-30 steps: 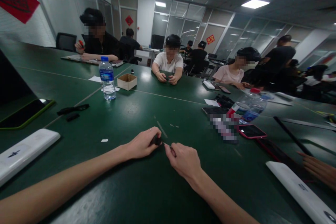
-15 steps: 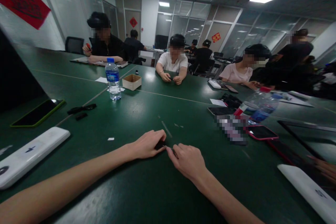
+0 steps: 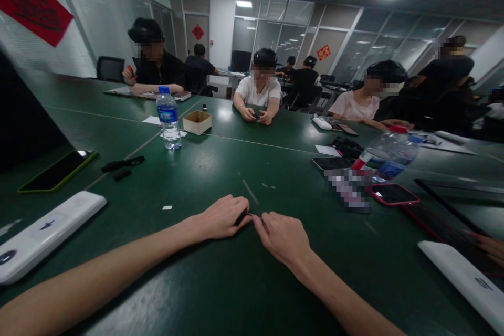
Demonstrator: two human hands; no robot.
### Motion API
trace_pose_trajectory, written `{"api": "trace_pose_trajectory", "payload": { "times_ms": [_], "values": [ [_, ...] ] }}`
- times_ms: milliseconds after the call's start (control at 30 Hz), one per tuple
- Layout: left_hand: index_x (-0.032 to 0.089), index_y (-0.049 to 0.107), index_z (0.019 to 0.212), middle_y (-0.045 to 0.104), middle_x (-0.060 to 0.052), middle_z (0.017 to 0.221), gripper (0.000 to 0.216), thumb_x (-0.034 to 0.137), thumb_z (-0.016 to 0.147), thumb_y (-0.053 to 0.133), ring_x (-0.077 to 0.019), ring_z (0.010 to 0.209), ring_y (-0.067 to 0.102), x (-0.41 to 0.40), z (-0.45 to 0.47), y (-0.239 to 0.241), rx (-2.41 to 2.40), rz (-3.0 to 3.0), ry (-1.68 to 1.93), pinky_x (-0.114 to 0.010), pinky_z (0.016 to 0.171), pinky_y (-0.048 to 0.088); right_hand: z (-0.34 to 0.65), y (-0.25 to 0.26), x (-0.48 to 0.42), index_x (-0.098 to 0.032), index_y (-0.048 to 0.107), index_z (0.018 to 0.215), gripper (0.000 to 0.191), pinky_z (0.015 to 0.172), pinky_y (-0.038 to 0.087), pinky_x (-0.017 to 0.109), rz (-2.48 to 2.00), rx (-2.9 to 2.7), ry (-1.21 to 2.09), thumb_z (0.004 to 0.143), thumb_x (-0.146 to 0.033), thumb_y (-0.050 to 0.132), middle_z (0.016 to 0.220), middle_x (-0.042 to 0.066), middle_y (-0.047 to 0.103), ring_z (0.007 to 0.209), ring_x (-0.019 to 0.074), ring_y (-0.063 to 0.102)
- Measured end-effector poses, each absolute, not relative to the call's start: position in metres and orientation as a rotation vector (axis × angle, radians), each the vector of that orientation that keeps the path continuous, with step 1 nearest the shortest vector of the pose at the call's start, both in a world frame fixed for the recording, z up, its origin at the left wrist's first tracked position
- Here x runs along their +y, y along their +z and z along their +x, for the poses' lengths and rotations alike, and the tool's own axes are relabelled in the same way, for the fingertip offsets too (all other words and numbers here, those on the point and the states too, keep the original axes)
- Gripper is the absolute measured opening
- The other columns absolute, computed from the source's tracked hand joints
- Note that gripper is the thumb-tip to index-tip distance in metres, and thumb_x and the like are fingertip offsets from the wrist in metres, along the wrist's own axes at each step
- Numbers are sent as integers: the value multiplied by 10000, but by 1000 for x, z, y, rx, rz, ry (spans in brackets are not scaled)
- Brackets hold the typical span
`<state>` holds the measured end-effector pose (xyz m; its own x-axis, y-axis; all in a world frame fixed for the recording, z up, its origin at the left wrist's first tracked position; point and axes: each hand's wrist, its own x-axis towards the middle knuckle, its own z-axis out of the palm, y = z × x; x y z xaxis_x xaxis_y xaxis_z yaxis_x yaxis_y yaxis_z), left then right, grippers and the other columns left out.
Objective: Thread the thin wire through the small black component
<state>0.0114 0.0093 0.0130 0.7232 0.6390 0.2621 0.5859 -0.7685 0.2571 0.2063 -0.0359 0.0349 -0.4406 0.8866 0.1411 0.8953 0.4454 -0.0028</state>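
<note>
Just above the green table (image 3: 220, 294), my left hand (image 3: 225, 217) is closed around a small black object (image 3: 241, 217), mostly covered by the fingers. My right hand (image 3: 282, 236) is closed too, its thumb and forefinger pinched beside the left fingertips. A thin, pale sliver shows between the two hands, too small to name. What the right fingers hold, if anything, is hidden. Beyond the hands, a clear strip (image 3: 250, 191) lies on the tabletop, and a small white scrap (image 3: 167, 208) lies left of my left wrist.
A water bottle (image 3: 169, 121) stands beside an open box (image 3: 197, 123). White devices lie at left (image 3: 55, 233) and right (image 3: 464, 283). A green-edged phone (image 3: 59, 170) is at left; a pink-edged phone (image 3: 396, 194) and tilted bottles (image 3: 397, 160) are at right. Several people sit around.
My hands stay together in nearly the same place. The left fingers have shifted slightly, and more of the black object shows. At right, a seated person's hand has moved.
</note>
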Motion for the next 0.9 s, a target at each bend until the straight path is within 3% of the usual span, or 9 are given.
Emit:
{"api": "trace_pose_trajectory", "payload": {
  "times_ms": [367, 567, 900],
  "values": [
    [175, 470, 1008, 573, -61, 947, 220, 371, 970, 377, -180, 796, 556, 7, 9, 15, 941, 2657, 523, -300, 703, 435, 205, 36, -36, -152, 643, 752, 580, 459, 306, 201, -1596, -2558, -89, 993, -443, 203, 684, 44, 633, 485, 83, 514],
    [169, 505, 846, 564, -62, 848, 276, 386, 960, 379, -186, 727, 549, 9, 12, 10, 1085, 2810, 431, -306, 666, 425, 205, 37, -35, -154, 661, 761, 575, 471, 310, 212, -1593, -2566, -168, 988, -439, 216, 694, 51, 648, 480, 89, 520],
    [152, 553, 791, 612, -91, 768, 367, 407, 955, 347, -220, 694, 594, 5, 15, 17, 1181, 2897, 368, -364, 706, 425, 204, 36, -35, -151, 649, 742, 581, 465, 308, 209, -1614, -2566, -160, 991, -441, 211, 682, 54, 641, 478, 89, 520]
  ]
}}
